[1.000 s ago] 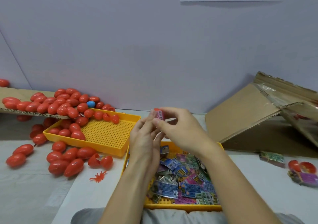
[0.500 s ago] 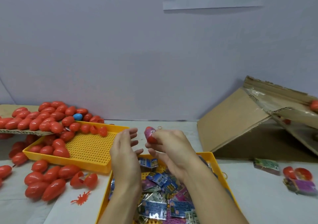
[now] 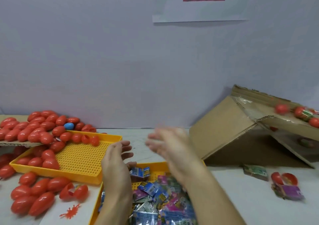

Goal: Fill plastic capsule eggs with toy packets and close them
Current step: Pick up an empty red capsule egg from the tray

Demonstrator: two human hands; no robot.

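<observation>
1. Eggs for the task, the red capsule eggs [image 3: 39, 131], lie in a heap on and around the empty-looking yellow tray [image 3: 82, 157], at its far left corner and in front of it. One blue egg [image 3: 68, 125] sits among them behind the tray.
2. Toy packets [image 3: 151, 190] fill a second yellow tray [image 3: 96, 205], just to the right of the first one and nearer to the person.
3. The left hand [image 3: 115, 162] hovers at the right edge of the first tray, fingers spread and empty as far as I can see.
4. The right hand [image 3: 170, 143], further right of that tray, is blurred; its fingers look spread and I see nothing in it.
5. A cardboard box [image 3: 229, 135] stands well to the right of the tray, with some red eggs [image 3: 281, 108] on its sloped flap.
6. Judgement: one egg seems finished, so the next step is a new one. I would take an open egg [image 3: 74, 190] from in front of the tray with the left hand, and one single packet with the right.
7. Fold the packet small before closing, so no corner is caught in the seam.
</observation>
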